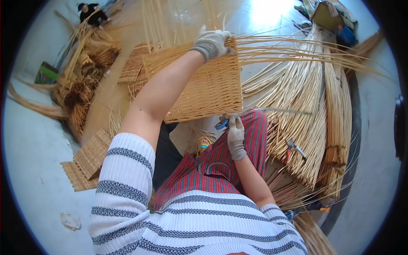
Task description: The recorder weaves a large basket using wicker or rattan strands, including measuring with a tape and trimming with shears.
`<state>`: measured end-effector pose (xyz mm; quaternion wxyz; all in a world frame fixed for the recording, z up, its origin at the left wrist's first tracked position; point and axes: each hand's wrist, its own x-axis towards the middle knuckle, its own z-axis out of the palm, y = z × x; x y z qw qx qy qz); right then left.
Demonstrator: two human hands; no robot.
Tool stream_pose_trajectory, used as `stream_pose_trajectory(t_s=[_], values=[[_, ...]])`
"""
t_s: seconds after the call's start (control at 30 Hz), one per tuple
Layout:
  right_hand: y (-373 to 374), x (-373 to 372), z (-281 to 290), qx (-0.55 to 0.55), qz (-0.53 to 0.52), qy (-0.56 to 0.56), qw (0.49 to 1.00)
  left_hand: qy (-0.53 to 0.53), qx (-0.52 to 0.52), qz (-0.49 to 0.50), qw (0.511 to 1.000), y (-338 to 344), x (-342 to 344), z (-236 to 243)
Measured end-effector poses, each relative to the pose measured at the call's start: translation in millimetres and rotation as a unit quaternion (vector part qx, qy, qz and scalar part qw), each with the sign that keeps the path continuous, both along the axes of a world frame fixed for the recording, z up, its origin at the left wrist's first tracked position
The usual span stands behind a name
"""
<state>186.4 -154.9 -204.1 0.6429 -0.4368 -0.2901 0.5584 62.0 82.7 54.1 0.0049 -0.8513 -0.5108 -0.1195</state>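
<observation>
My left hand (212, 43), in a pale work glove, is closed on the upper right edge of a woven wicker panel (208, 89). Long loose rods (293, 51) stick out from that edge to the right. Below the panel's lower edge, my gloved right hand (236, 137) is closed at a blue tape measure (222, 124), just above my knee. A thin grey strip (284, 111), apparently its blade, runs off to the right. My right fingertips are close to the panel's lower corner; whether they touch it I cannot tell.
Large bundles of peeled rods (297, 102) lie at right, with red-handled pliers (294, 151) on them. More woven pieces (91, 157) lie at left, near darker bundles (83, 85). Another person (94, 16) sits far left. A blue container (346, 36) stands far right.
</observation>
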Motion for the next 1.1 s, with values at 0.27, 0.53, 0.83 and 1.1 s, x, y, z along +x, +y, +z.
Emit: stream_pose_trajectory(t_s=[0.27, 0.53, 0.83, 1.1], values=[[-20, 13, -2, 0.036, 0.083, -0.01, 0.996, -0.122, -0.117, -0.017, 0.986, -40, -26, 20], [-85, 17, 63, 0.087, 0.033, -0.023, 0.995, -0.283, -0.157, -0.135, 0.936, -62, -21, 30], [-130, 20, 102, 0.037, 0.018, -0.232, 0.972, -0.25, -0.102, -0.187, 0.944, -76, 21, 28], [-98, -9, 118, 0.121, 0.181, -0.318, 0.923, -0.345, 0.14, -0.17, 0.913, -131, -33, -5]])
